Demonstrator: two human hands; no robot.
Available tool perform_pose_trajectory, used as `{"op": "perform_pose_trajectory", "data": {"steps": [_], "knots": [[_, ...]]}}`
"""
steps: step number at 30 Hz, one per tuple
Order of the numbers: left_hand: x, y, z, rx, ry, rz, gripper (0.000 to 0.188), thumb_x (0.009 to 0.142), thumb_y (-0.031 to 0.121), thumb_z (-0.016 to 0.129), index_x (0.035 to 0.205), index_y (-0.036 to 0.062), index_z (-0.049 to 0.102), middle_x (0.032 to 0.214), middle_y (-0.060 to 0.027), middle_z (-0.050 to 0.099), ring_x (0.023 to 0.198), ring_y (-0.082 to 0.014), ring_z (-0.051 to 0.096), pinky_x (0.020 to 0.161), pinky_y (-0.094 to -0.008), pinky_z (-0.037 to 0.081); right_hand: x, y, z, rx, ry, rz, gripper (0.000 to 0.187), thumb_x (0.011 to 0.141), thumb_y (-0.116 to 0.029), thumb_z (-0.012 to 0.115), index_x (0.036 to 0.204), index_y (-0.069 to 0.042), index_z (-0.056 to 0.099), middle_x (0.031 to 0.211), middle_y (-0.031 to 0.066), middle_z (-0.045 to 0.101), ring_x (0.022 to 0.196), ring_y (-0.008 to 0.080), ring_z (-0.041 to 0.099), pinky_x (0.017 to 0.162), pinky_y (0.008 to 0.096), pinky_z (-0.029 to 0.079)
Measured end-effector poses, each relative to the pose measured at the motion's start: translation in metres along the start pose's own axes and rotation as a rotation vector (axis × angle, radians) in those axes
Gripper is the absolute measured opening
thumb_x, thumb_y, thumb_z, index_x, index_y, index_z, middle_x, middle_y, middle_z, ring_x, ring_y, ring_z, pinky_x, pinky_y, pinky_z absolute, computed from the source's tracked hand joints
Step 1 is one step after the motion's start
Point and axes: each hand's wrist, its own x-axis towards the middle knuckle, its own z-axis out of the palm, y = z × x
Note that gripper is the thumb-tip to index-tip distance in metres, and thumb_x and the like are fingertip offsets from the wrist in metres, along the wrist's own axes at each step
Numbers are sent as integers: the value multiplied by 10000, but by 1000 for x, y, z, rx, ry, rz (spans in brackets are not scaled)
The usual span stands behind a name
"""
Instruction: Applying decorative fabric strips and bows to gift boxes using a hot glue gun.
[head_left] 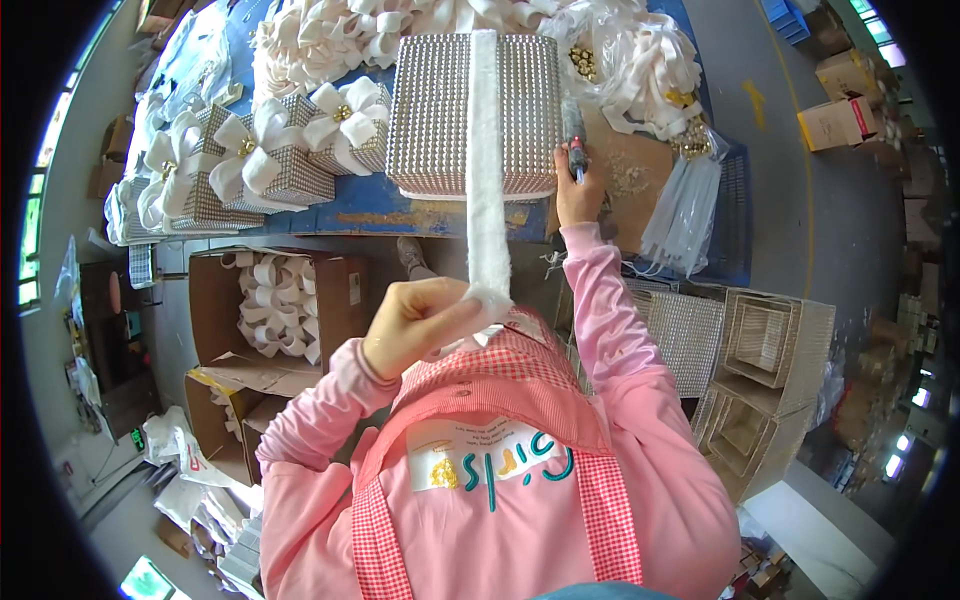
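Observation:
My left hand [425, 318] pinches the loose end of a white fuzzy ribbon [484, 215]. The ribbon runs over the middle of a box covered in silver beading [425, 110] and is drawn toward my body. To the right of this box, my right hand [580, 195] is closed around a glue gun [577, 152] with a dark, partly red body; a clear stick shows at its near end. The fingers partly hide the glue gun.
Several beaded boxes with white bows [248, 150] stand left on the blue table [350, 212]. White ribbon loops [320, 45] are heaped behind. Clear glue sticks [680, 225] lie right, near gold beads [583, 64]. Below are a carton of loops [335, 300] and nested beaded boxes [765, 340].

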Motion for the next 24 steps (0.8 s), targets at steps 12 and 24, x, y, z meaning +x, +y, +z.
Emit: {"op": "perform_pose_trajectory", "data": {"steps": [12, 24], "knots": [[44, -121, -8, 337, 191, 171, 184, 847, 200, 555, 831, 65, 679, 732, -46, 652, 640, -128, 617, 533, -279, 478, -2, -3, -1, -12, 27, -74, 297, 820, -298, 635, 973, -62, 537, 767, 149, 620, 681, 330, 605, 592, 387, 454], [113, -152, -32, 798, 303, 211, 234, 786, 295, 584, 777, 72, 656, 755, -102, 620, 664, -295, 605, 613, -370, 478, -3, -9, -4, 25, -19, 23, 242, 829, -217, 639, 966, -42, 542, 803, 118, 654, 713, 249, 645, 618, 338, 477]]}}
